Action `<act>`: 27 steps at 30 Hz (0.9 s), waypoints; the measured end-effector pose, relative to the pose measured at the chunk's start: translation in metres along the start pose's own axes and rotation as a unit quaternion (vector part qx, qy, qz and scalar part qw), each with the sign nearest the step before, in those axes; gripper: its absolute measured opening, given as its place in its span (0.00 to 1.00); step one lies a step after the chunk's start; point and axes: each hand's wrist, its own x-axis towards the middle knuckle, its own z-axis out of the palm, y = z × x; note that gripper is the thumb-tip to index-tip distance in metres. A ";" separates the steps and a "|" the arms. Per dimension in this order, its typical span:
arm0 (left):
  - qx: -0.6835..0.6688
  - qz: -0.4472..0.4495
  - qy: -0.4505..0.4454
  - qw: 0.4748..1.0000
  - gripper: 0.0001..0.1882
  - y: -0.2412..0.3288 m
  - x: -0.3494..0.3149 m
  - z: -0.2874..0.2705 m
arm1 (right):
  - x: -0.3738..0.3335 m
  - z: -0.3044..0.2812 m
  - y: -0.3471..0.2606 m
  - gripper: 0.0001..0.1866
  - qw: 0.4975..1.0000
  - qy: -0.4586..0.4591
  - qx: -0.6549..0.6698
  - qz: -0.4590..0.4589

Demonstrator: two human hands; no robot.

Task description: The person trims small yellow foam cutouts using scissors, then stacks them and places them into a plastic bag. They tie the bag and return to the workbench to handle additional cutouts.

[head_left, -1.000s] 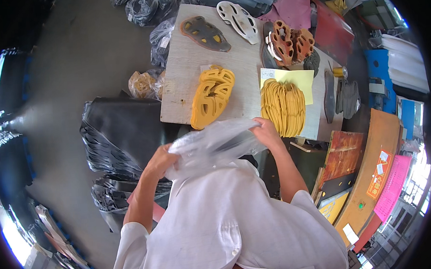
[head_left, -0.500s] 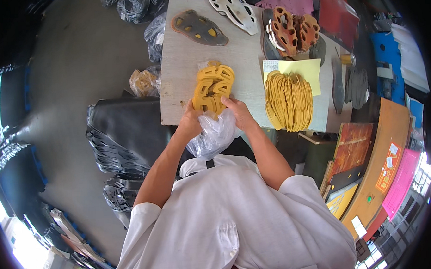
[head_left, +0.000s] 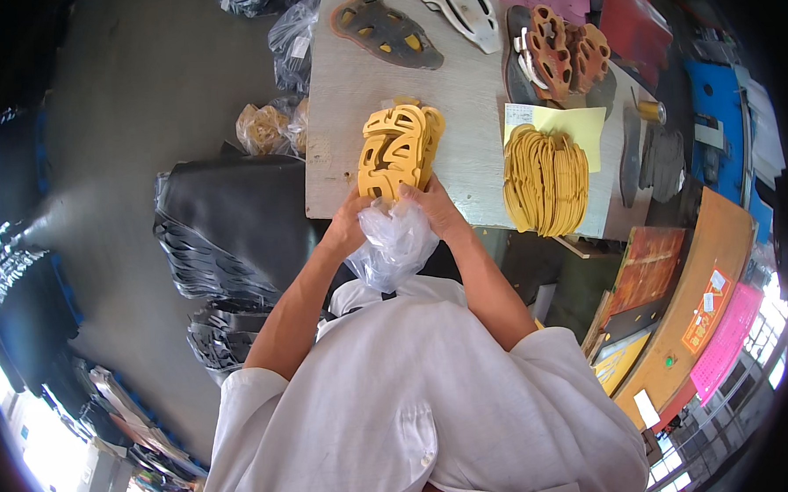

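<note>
At the table's near edge I hold a thick stack of yellow cut-out shoe-upper pieces (head_left: 388, 158) between both hands. My left hand (head_left: 349, 223) is closed round the lower left side of the stack, its fingers partly hidden. On the lower right side, my right hand (head_left: 434, 211) grips with its thumb lying on the top piece. A clear plastic bag (head_left: 391, 250) hangs bunched at the near end of the stack, between my wrists. To the right lies another fanned row of yellow pieces (head_left: 545, 182), partly over a pale yellow sheet (head_left: 587, 132).
On the grey table (head_left: 467, 102) lie a dark cut-out shape (head_left: 387, 33), a white cut-out shape (head_left: 463, 14) and brown cut-out pieces (head_left: 554, 50). A thread spool (head_left: 652, 111) stands at the right. Black sheet material (head_left: 234, 209) and bagged pieces (head_left: 262, 127) are left of the table.
The yellow stack has turned in my hands, so its layered right side shows more and the pieces sit more evenly together. The whole view has shifted slightly.
</note>
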 end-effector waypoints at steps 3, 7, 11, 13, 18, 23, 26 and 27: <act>-0.014 0.009 0.024 1.000 0.15 0.006 -0.001 0.003 | 0.009 0.002 0.004 0.35 0.992 0.085 -0.065 0.063; -0.055 -0.023 0.026 0.998 0.16 0.025 -0.004 0.001 | 0.013 -0.010 -0.004 0.38 0.981 -0.027 0.133 0.138; -0.120 -0.092 0.008 0.989 0.16 0.044 -0.018 -0.002 | 0.003 -0.019 -0.014 0.37 0.970 -0.075 0.144 0.180; -0.114 -0.127 0.020 0.985 0.16 0.051 -0.024 0.004 | 0.002 -0.021 -0.013 0.36 0.968 -0.110 0.141 0.177; -0.094 -0.150 0.072 0.981 0.17 0.070 -0.028 0.020 | 0.004 -0.027 -0.001 0.35 0.981 -0.099 0.079 0.150; 0.162 -0.132 0.164 0.964 0.19 0.111 -0.062 -0.008 | -0.003 -0.044 -0.031 0.33 0.983 -0.074 0.146 0.086; 0.267 -0.216 0.188 0.920 0.12 0.133 -0.088 -0.044 | 0.014 -0.065 -0.080 0.30 0.981 -0.105 0.162 0.000; 0.162 -0.307 0.216 0.913 0.13 0.137 -0.093 -0.051 | 0.019 -0.078 -0.097 0.30 0.984 -0.098 0.146 -0.007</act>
